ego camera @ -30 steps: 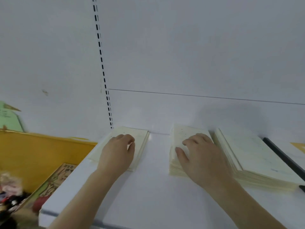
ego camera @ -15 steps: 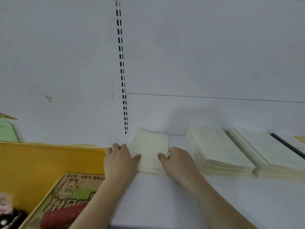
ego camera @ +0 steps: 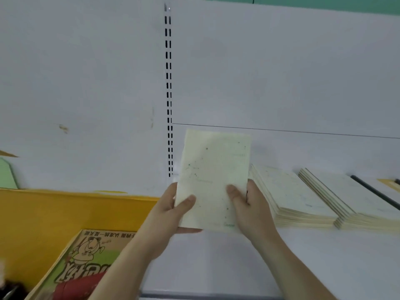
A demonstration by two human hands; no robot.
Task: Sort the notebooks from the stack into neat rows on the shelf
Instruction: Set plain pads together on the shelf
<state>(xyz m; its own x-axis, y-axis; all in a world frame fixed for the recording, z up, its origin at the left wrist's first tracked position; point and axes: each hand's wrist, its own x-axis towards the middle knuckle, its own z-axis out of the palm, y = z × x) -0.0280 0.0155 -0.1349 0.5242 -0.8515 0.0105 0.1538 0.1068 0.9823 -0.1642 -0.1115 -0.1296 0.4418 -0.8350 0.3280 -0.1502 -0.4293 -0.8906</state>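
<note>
A pale cream bundle of notebooks (ego camera: 213, 169) with faint speckled print is lifted upright above the white shelf (ego camera: 216, 267). My left hand (ego camera: 171, 211) grips its lower left edge, thumb on the cover and fingers underneath. My right hand (ego camera: 249, 204) grips the lower right edge the same way. To the right, two fanned rows of the same cream notebooks (ego camera: 290, 195) (ego camera: 355, 202) lie flat on the shelf.
A white back panel with a slotted black upright (ego camera: 168, 94) rises behind the shelf. At the left stands a yellow bin wall (ego camera: 54, 213), with a cartoon-printed cardboard box (ego camera: 86, 260) below it. A black bar (ego camera: 376, 192) lies at the far right.
The leftmost notebooks lay flat on the shelf with both hands at their near edge; now both hands hold them raised and tilted upright. The view has shifted left.
</note>
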